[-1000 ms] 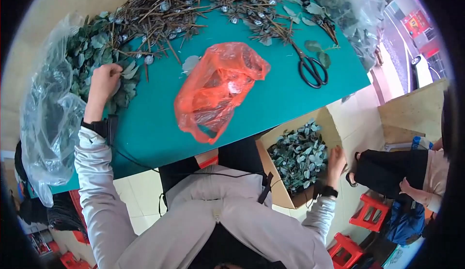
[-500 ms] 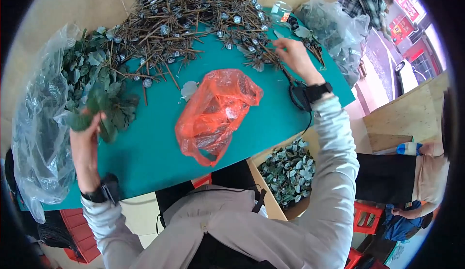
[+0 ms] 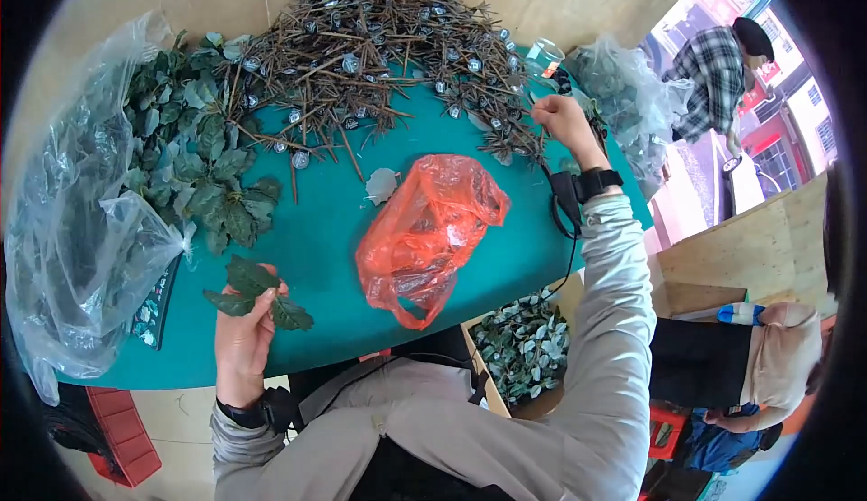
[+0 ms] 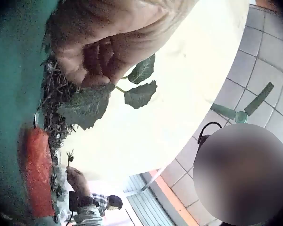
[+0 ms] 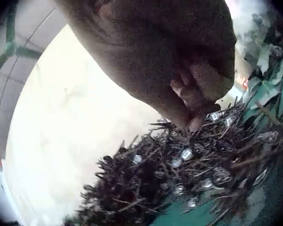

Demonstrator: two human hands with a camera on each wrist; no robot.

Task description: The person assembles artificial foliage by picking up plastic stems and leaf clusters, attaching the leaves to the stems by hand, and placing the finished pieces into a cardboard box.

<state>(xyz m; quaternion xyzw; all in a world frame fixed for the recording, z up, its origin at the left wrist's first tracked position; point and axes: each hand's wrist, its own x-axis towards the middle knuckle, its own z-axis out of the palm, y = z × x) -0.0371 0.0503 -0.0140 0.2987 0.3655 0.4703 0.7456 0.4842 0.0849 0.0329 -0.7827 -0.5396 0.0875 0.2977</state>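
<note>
my left hand (image 3: 242,331) is curled round a leaf sprig (image 3: 256,290), pinching its stalk and holding it just above the near edge of the teal tabletop (image 3: 321,230). my right hand (image 3: 564,120) is at the far right of the pile of brown stems (image 3: 379,41), fingertips pinched on one thin stem (image 4: 69,156) held above the heap. an orange bag (image 3: 432,221) lies between my hands. loose leaves (image 3: 194,162) spill from a clear bag (image 3: 72,230) at my left.
</note>
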